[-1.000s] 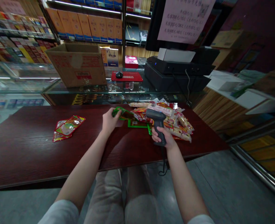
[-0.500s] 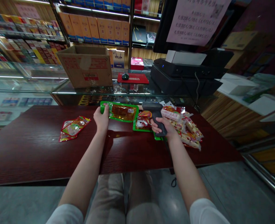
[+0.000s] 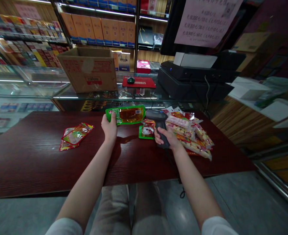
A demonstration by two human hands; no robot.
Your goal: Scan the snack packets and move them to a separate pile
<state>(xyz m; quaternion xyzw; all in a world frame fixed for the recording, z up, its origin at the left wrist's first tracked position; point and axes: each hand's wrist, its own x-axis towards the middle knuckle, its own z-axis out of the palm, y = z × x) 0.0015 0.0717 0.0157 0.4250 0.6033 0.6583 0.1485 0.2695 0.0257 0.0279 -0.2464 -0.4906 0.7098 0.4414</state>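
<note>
My left hand (image 3: 109, 127) grips the left end of a green-edged snack packet (image 3: 131, 115), held up above the dark red table (image 3: 85, 169). A label with a barcode look shows near the packet's right end. In my right hand (image 3: 167, 137) is a black barcode scanner (image 3: 158, 119), its fingers wrapped round the handle and its head close to the packet's right end. Another green-edged packet (image 3: 146, 133) lies on the table left of the scanner, partly hidden. Right of the scanner rests a pile of snack packets (image 3: 192, 137).
Two red-edged packets (image 3: 76, 135) overlap on the table's left side. Behind, an open cardboard box (image 3: 90, 73) and a mouse (image 3: 130, 80) on a red mat (image 3: 146, 83) stand on a glass counter. A black cash drawer (image 3: 192, 86) sits at the right.
The left-hand packet has tilted, its right end now slightly higher. The scanner has shifted a little left and down, its head now beside the packet's end.
</note>
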